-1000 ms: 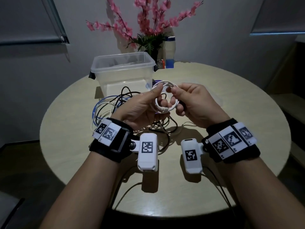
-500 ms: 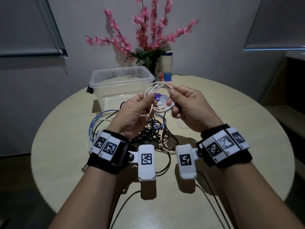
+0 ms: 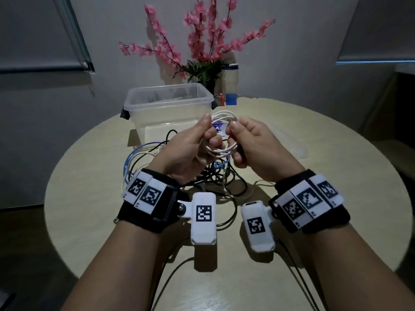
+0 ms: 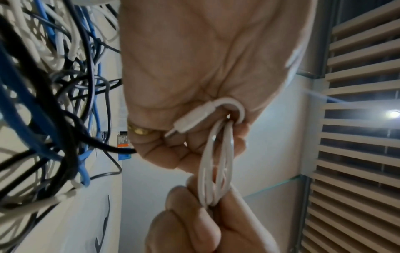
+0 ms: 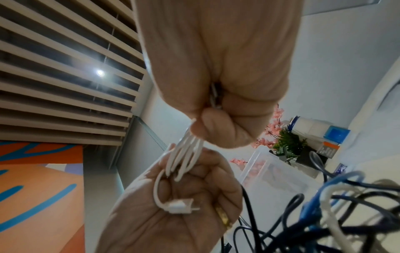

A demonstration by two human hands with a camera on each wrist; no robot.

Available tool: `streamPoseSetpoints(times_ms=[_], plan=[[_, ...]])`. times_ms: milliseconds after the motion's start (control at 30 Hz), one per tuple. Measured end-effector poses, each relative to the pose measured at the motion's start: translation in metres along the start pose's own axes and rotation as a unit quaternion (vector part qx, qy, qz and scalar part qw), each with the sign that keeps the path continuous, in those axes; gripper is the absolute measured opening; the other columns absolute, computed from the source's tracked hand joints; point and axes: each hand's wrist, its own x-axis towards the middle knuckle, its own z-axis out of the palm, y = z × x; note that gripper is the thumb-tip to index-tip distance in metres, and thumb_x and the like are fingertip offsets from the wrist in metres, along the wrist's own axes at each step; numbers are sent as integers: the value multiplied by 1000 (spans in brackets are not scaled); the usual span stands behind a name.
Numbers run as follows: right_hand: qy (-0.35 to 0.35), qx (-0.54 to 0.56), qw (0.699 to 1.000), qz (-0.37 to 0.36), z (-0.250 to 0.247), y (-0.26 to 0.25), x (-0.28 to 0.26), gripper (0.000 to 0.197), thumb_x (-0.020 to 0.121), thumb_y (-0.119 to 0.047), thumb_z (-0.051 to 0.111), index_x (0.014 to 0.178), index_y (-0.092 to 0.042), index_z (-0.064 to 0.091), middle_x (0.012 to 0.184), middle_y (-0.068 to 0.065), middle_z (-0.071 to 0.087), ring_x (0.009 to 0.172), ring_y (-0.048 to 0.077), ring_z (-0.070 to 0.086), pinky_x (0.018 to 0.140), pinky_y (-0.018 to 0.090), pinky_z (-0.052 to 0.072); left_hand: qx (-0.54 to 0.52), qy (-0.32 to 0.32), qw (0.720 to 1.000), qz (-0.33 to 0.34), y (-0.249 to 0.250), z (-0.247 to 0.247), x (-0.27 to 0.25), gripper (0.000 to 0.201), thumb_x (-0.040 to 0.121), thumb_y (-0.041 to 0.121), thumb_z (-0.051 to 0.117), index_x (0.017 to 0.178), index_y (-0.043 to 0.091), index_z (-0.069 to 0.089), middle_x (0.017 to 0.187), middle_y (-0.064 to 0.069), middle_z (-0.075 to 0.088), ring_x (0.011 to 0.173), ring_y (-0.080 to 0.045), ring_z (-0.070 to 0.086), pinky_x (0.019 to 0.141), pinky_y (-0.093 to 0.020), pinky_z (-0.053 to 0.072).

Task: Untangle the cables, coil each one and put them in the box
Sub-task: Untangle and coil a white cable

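Note:
A coiled white cable (image 3: pixel 221 135) is held up between both hands above the table. My left hand (image 3: pixel 190 149) grips its left side, with the cable's plug end (image 4: pixel 190 121) lying across the curled fingers. My right hand (image 3: pixel 251 144) pinches the right side of the coiled white cable (image 5: pixel 186 154) between thumb and fingers. A tangle of blue, black and white cables (image 3: pixel 152 162) lies on the table under and left of the hands. The clear plastic box (image 3: pixel 168 104) stands open just beyond the coil.
The round beige table (image 3: pixel 336 176) has its front edge near my forearms. A vase of pink flowers (image 3: pixel 202 52) and a white bottle (image 3: pixel 231 86) stand behind the box. Black wires (image 3: pixel 170 277) trail from the wrist cameras across the near table.
Both hands have lifted the white coil a little and carried it nearer the box. The loops are drawn tighter together between the two hands.

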Motion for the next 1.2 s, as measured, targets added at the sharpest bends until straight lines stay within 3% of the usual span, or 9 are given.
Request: streamPoseSetpoints(times_ms=[100, 233, 367, 500, 667, 767, 967, 1100, 1200], plan=[[-27, 43, 998, 34, 2, -4, -1, 29, 104, -29, 32, 81, -16, 44, 58, -4, 51, 41, 9, 39, 38, 18, 27, 3, -14, 1000, 0, 2, 3, -3, 45, 96, 45, 38, 59, 18, 35, 62, -1, 39, 52, -11, 48, 50, -18, 44], [-48, 132, 987, 76, -2, -9, 0, 41, 101, -46, 28, 76, -18, 43, 58, -4, 54, 42, 11, 35, 40, 20, 20, 37, -11, 999, -7, 3, -1, -2, 49, 95, 47, 40, 55, 19, 47, 61, 1, 43, 52, -10, 45, 49, -20, 36], [-78, 216, 969, 92, -7, -8, 1, 33, 99, -39, 32, 79, -17, 44, 70, 5, 61, 41, 11, 40, 38, 19, 19, 65, 22, 998, 3, 4, -4, -1, 38, 96, 42, 44, 68, 16, 46, 61, 2, 43, 49, -7, 38, 40, -15, 28], [-47, 238, 967, 79, -10, -10, 1, 26, 97, -36, 42, 80, -17, 47, 72, 3, 60, 43, 9, 41, 37, 17, 24, 123, 88, 988, 45, 4, -6, 0, 22, 92, 34, 56, 80, 17, 50, 61, 5, 44, 47, -5, 34, 40, -15, 25], [-1, 179, 982, 67, -12, -9, 3, 31, 99, -35, 40, 77, -16, 50, 69, 2, 58, 50, 9, 45, 44, 19, 33, 139, 73, 986, 51, 4, -8, -3, 26, 91, 29, 56, 68, 19, 51, 53, 5, 28, 44, -7, 21, 36, -15, 18], [22, 155, 986, 52, -15, -10, 2, 33, 100, -33, 40, 76, -14, 51, 66, 3, 54, 60, 14, 49, 58, 26, 39, 158, 36, 986, 45, 2, -11, -3, 22, 81, 30, 61, 61, 22, 58, 48, 8, 33, 44, -6, 25, 39, -16, 23], [65, 131, 989, 23, -24, -14, 0, 26, 99, -24, 45, 80, -9, 54, 57, 3, 53, 53, 14, 58, 49, 23, 48, 210, -15, 977, 33, 2, -16, -4, 3, 80, 9, 62, 81, 8, 64, 69, 5, 66, 61, -4, 62, 61, -13, 49], [76, 111, 991, 13, -25, -12, 1, 20, 100, -16, 45, 94, -6, 62, 59, 3, 53, 54, 13, 59, 51, 24, 51, 236, -19, 965, 109, 7, -18, -7, 4, 80, 12, 60, 81, 9, 63, 66, 4, 65, 65, -5, 60, 69, -13, 46], [67, 110, 992, 17, -24, -11, 1, 21, 100, -10, 42, 107, -4, 61, 63, 3, 52, 59, 14, 59, 55, 25, 53, 199, 54, 958, 198, 12, -19, -3, 14, 94, 7, 49, 84, 12, 57, 65, 8, 64, 65, -6, 58, 70, -16, 44]])
